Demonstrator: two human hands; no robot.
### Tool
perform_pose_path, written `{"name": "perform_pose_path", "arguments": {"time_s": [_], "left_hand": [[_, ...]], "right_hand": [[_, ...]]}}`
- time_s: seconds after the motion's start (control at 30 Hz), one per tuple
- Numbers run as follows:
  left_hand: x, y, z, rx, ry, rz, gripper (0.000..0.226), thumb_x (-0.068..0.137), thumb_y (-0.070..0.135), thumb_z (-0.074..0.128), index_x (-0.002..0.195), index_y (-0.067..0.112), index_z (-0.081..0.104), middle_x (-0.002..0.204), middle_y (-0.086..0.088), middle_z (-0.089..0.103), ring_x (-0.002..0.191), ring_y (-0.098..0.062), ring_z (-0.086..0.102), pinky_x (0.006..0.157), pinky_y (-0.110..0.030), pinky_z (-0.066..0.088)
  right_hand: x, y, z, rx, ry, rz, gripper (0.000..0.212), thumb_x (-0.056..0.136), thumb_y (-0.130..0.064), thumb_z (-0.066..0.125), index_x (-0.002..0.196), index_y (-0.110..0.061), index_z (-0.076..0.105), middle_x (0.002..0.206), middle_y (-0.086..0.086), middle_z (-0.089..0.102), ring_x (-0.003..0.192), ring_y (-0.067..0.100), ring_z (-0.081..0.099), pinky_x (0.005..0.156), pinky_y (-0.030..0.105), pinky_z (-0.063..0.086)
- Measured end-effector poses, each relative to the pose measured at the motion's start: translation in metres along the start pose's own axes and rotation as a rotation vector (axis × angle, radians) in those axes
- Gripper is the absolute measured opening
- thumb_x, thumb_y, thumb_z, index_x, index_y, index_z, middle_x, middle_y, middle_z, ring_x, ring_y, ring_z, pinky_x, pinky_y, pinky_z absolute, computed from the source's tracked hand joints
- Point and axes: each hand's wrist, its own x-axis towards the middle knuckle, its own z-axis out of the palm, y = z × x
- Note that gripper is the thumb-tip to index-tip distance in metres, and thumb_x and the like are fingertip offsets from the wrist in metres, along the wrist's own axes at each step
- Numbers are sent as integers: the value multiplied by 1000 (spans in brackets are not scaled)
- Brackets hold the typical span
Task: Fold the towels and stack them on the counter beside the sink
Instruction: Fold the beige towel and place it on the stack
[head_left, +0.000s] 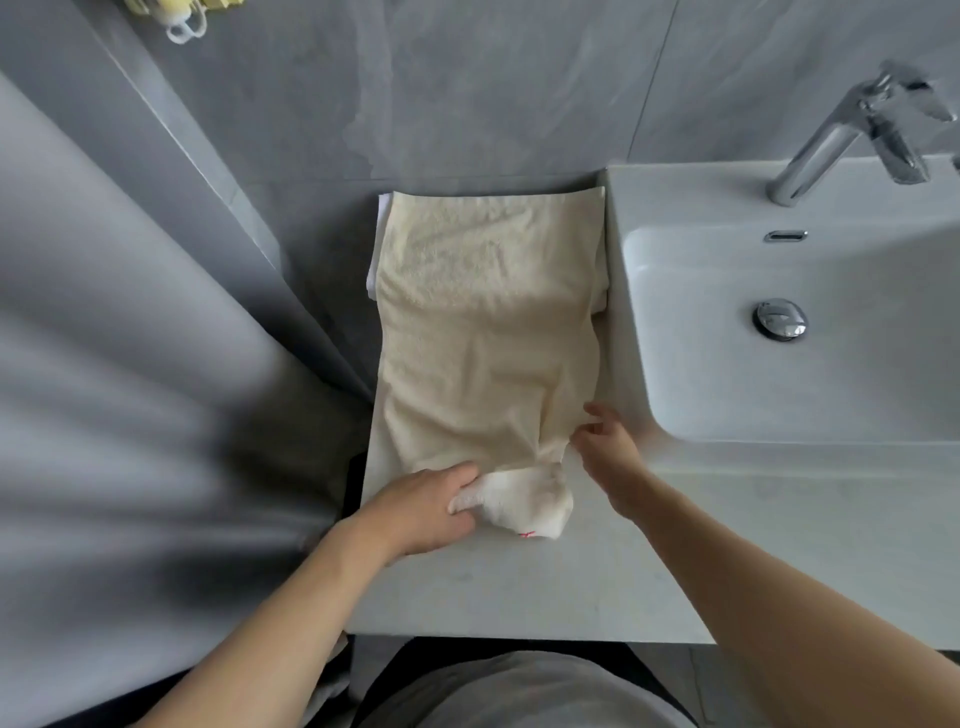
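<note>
**Near end bunched, fold at risk**

Cream towel (483, 322) spread on bench (519, 587) left of sink (779, 332), over white towel (375, 260). Left hand (421, 512) gripping bunched end; right hand (610, 452) pinching near corner. Uneven pull could skew fold.

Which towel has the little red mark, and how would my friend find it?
Start at the white sink; the counter lies left of it. At the cream towel's near end, the left hand grips a small white towel, alone bearing red stitching.

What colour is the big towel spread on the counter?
Cream, a pale yellowish beige, the towel shows plainly in the head view.
</note>
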Motion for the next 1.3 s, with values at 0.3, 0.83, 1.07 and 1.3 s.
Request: {"name": "perform_pose_path", "arguments": {"time_s": [0.3, 0.83, 1.07, 1.3], "left_hand": [[-23, 18, 59, 9, 39, -30, 6, 94, 42, 41, 97, 37, 44, 80, 13, 58, 71, -4, 55, 55, -28, 36], [-45, -20, 65, 248, 144, -273, 7, 85, 20, 51, 90, 21, 47, 93, 6, 50, 84, -19, 52, 65, -34, 36], [-64, -26, 29, 130, 804, -48, 30, 63, -15, 58, 74, 9, 44, 68, 1, 47, 62, -26, 45, 57, -33, 31], [-70, -31, 46, 403, -42, -313, 19, 93, 27, 45, 110, 17, 49, 101, -3, 59, 83, -23, 53, 67, -33, 41]], "right_hand": [[-65, 48, -4, -947, -562, -263, 87, 74, -33, 65, 149, -36, 21, 154, -5, 21, 140, 26, 24, 111, 40, 29], [-88, 58, -15, -905, -325, -503, 22, 76, -1, 46, 84, -13, 64, 91, 3, 62, 84, 27, 58, 71, 34, 49], [-98, 20, -43, -1070, -323, -409, 33, 74, 4, 33, 74, -28, 44, 71, -3, 47, 64, 21, 45, 52, 30, 33], [-110, 35, -33, -1319, -372, -296, 51, 83, 3, 37, 119, -31, 48, 81, -7, 46, 74, 20, 53, 55, 28, 38]]}}
